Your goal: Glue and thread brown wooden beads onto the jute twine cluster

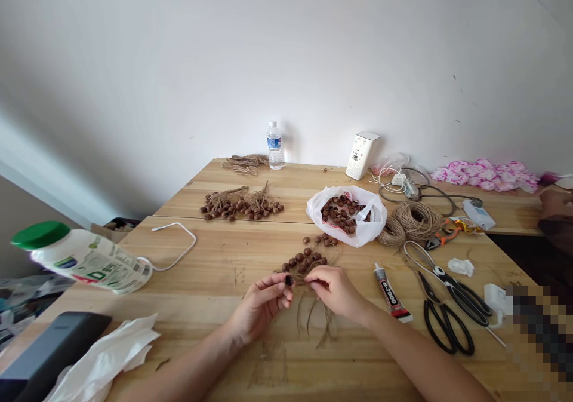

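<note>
My left hand [264,303] pinches a brown nut shell [289,281] between thumb and finger, its dark hollow side showing. Close beside it, the fingers of my right hand [333,288] are closed on thin jute twine [301,278] next to the shell. Just beyond my hands lies a cluster of round brown nuts [304,260] on twine stems. Loose twine ends [324,324] hang down below my right hand onto the table. Behind the cluster, a white plastic bag [367,235] stands open with many brown shells [342,211] inside.
Finished-looking nut bunches [242,203] lie at the back left, near a water bottle [274,145]. On the right are a glue tube [390,294], black-handled scissors [447,327], twine coils [414,220] and pliers [443,236]. A white jar [98,258] lies tilted at left. Another person's hand [555,202] is far right.
</note>
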Action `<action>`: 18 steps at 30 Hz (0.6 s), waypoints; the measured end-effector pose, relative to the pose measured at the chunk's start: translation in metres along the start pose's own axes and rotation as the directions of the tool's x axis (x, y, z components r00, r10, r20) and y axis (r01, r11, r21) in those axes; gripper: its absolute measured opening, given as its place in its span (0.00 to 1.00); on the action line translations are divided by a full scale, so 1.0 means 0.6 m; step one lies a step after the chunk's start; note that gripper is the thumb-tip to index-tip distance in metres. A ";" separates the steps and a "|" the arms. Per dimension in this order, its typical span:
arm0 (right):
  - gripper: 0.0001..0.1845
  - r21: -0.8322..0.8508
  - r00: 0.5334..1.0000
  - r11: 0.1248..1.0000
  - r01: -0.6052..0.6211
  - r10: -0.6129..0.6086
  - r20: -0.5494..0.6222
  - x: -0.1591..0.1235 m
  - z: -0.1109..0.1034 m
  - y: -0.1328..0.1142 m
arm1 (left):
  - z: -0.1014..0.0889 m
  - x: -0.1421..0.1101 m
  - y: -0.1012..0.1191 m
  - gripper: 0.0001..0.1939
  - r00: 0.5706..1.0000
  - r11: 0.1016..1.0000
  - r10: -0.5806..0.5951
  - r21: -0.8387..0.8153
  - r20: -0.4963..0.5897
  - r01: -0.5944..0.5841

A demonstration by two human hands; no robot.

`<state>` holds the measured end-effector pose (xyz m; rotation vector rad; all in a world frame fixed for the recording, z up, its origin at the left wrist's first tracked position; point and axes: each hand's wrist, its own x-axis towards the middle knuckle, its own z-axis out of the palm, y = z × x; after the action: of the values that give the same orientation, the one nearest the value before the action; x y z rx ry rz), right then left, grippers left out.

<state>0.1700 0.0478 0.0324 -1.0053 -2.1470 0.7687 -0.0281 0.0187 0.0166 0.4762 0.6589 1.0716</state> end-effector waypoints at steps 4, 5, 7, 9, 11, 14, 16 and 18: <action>0.12 0.021 0.999 1.000 0.008 -0.009 0.053 -0.003 0.016 -0.008 | -0.003 0.000 0.000 0.10 1.000 0.999 0.031 -0.014 0.005 -0.031; 0.12 -0.001 0.996 1.000 0.022 -0.022 0.083 -0.004 0.018 -0.010 | -0.004 0.000 0.001 0.10 0.999 0.999 0.042 -0.019 0.005 -0.042; 0.12 -0.064 0.990 0.997 0.052 -0.043 0.137 -0.006 0.020 -0.013 | -0.006 0.000 0.001 0.10 0.998 0.998 0.061 -0.027 0.007 -0.061; 0.13 -0.130 0.983 0.989 0.073 -0.050 0.176 -0.008 0.019 -0.013 | -0.008 0.001 0.002 0.09 0.997 0.997 0.074 -0.031 0.015 -0.073; 0.13 -0.183 0.977 0.979 0.085 -0.047 0.207 -0.009 0.016 -0.011 | -0.008 0.001 0.002 0.09 0.997 0.996 0.077 -0.037 0.020 -0.077; 0.11 -0.244 0.967 0.965 0.093 -0.029 0.255 -0.010 0.010 -0.009 | -0.007 0.001 0.002 0.09 0.997 0.996 0.073 -0.045 0.019 -0.073; 0.09 -0.267 0.964 0.959 0.091 -0.018 0.265 -0.010 0.005 -0.011 | -0.006 0.000 0.002 0.09 0.998 0.997 0.062 -0.048 0.032 -0.060; 0.08 -0.262 0.969 0.963 0.059 0.008 0.248 -0.009 0.001 -0.015 | -0.007 0.000 0.001 0.09 0.997 0.998 0.049 -0.045 0.056 -0.046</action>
<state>0.1682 0.0384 0.0369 -1.0594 -2.5274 0.6287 -0.0313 0.0189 0.0143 0.4850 0.5749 1.1114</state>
